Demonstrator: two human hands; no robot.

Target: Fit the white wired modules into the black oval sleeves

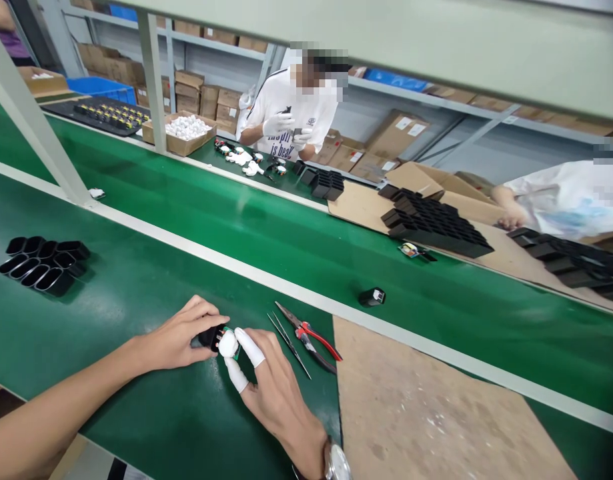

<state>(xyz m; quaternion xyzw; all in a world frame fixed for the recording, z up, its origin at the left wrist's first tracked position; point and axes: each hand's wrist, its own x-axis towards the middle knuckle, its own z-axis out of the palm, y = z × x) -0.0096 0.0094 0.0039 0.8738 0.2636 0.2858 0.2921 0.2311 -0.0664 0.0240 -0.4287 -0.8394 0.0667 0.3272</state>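
My left hand [199,333] grips a small black plastic housing [209,338] between thumb and fingers. Close against its open end, my right hand [266,377] pinches a green circuit board with a round white part [229,344] on it. White finger cots cover the thumb and index finger of the right hand. Whether the board sits partly inside the housing, I cannot tell. Just right of my hands lie metal tweezers [289,345] and long-nose pliers [309,337] with red and black handles.
Several black housings [46,263] stand grouped at left. A brown board [436,407] lies at right. On the green conveyor belt [266,230] are a black housing [372,297] and a small wired assembly [411,251]. Across it, a person in white gloves [281,125] handles parts; another person sits at right.
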